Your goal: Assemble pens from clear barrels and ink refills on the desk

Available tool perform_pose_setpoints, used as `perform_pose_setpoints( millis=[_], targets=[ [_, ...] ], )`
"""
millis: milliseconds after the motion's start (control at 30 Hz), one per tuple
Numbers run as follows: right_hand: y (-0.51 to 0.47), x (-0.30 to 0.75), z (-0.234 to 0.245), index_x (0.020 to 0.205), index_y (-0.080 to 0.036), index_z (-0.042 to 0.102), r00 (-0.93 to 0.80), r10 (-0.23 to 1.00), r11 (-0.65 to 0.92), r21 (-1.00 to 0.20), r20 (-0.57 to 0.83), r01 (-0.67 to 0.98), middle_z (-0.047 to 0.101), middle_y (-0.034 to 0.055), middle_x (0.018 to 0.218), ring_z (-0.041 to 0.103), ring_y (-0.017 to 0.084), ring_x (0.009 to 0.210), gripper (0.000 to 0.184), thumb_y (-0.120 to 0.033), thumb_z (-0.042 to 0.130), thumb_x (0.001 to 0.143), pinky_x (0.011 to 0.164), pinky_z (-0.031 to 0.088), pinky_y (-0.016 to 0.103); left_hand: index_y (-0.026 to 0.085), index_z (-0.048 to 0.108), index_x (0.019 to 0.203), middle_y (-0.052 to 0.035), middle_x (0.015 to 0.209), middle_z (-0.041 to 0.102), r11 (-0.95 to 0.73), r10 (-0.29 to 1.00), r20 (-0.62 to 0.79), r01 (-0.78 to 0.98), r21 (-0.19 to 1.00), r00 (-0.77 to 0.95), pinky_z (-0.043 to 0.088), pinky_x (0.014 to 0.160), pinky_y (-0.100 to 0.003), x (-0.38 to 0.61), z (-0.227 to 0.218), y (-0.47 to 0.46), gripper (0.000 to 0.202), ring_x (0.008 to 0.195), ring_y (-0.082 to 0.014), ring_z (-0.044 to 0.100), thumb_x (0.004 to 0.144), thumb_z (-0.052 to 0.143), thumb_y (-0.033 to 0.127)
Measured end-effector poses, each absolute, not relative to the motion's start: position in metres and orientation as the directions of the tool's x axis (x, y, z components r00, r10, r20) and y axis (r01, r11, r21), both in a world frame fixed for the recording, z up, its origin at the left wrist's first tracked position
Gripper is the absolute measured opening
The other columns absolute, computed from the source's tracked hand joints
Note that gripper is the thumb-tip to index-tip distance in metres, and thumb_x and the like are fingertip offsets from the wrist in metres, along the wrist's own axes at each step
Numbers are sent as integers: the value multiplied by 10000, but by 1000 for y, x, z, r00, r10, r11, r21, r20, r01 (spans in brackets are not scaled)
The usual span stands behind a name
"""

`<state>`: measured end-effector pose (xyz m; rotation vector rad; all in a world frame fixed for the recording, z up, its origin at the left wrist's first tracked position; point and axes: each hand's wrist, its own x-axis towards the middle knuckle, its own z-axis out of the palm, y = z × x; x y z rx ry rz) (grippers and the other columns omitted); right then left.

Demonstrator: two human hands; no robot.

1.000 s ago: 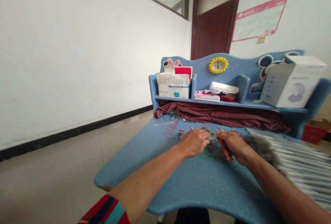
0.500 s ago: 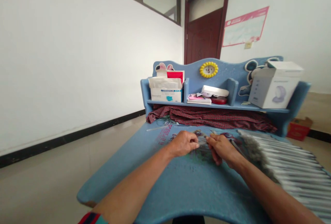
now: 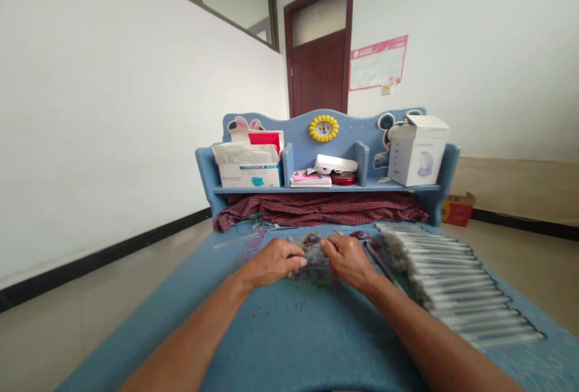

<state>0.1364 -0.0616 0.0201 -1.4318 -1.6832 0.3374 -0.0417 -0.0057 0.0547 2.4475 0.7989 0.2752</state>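
My left hand (image 3: 275, 261) is closed in a pinch over the blue desk (image 3: 289, 344). My right hand (image 3: 348, 259) faces it a short way off, thumb and fingers pressed together. Whatever they pinch is too small and blurred to name. A greyish fluffy patch (image 3: 318, 254) shows between the hands, low over the desk. Beside my right wrist lies a dark thin rod (image 3: 383, 265). To the right is a row of several thin white sticks (image 3: 456, 277) with dark ends, and grey fluffy tufts (image 3: 402, 256) along their left side.
A blue shelf (image 3: 362, 187) backs the desk. On it are a mask box (image 3: 248, 175), a red round tin (image 3: 344, 180) and a white carton (image 3: 418, 151). Checked red cloth (image 3: 316, 208) lies bunched underneath. A red box (image 3: 458, 210) stands on the floor.
The whole view has swung to the right, so desk, shelf and hands appear farther left. My hands stay close together, both pinched, with a slightly wider gap between them.
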Motion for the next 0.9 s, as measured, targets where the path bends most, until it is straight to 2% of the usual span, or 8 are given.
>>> perform_pose_setpoints(
  millis=[133, 233, 333, 500, 600, 667, 833, 900],
  targets=[
    [-59, 130, 18, 566, -208, 424, 122, 986, 57, -908, 117, 414, 440, -37, 321, 417, 112, 296, 360, -401, 295, 840, 351, 304, 208, 159, 602, 693, -17, 677, 578, -838, 544, 294, 490, 240, 786, 359, 642, -214, -38, 51, -5, 174, 671, -129, 511, 780, 480, 248],
    [-56, 123, 15, 610, -210, 434, 128, 990, -98, -960, -66, 262, 437, -45, 301, 400, 122, 244, 323, -370, 272, 839, 298, 289, 210, 160, 591, 708, -30, 689, 571, -855, 516, 337, 499, 142, 788, 355, 651, -230, -37, 48, -4, 181, 677, -141, 504, 796, 454, 238],
    [-54, 121, 15, 619, -199, 465, 147, 988, -96, -955, -56, 280, 441, -42, 310, 406, 120, 253, 321, -351, 291, 841, 314, 303, 213, 164, 590, 742, -6, 694, 568, -819, 570, 243, 522, 238, 785, 342, 613, -211, -38, 51, -4, 175, 668, -134, 503, 788, 462, 272],
    [-55, 126, 17, 599, -192, 517, 203, 974, 18, -928, 100, 371, 487, -22, 374, 492, 118, 387, 301, -364, 409, 821, 439, 363, 209, 156, 581, 719, 23, 631, 535, -734, 573, -4, 516, 441, 819, 312, 543, -190, -42, 60, -5, 272, 609, -114, 492, 822, 381, 308],
    [-55, 128, 18, 565, -201, 494, 210, 970, 34, -922, 124, 385, 473, -24, 356, 479, 114, 360, 310, -372, 422, 813, 411, 352, 205, 150, 577, 707, 19, 621, 533, -747, 563, -8, 513, 423, 826, 326, 554, -190, -41, 59, -4, 264, 606, -113, 499, 824, 376, 275],
    [-53, 130, 17, 557, -204, 473, 193, 978, 1, -939, 72, 345, 449, -31, 322, 445, 115, 300, 320, -374, 397, 816, 356, 330, 208, 154, 593, 736, 10, 650, 561, -794, 566, 75, 519, 316, 821, 342, 591, -197, -39, 56, -4, 225, 635, -118, 514, 816, 408, 253],
    [-52, 137, 19, 558, -207, 438, 154, 988, -56, -959, -13, 278, 451, -25, 280, 410, 130, 223, 317, -364, 341, 815, 267, 292, 214, 144, 596, 773, -60, 741, 603, -832, 493, 371, 551, -64, 787, 390, 682, -262, -29, 43, -10, 185, 733, -173, 536, 821, 433, 217],
    [-54, 141, 23, 560, -203, 438, 150, 989, -47, -963, -6, 266, 444, -31, 272, 394, 120, 216, 320, -376, 349, 813, 261, 283, 206, 136, 588, 776, -73, 742, 599, -818, 451, 441, 558, -144, 776, 408, 687, -289, -26, 41, -14, 184, 731, -186, 538, 829, 428, 210]
  ],
)
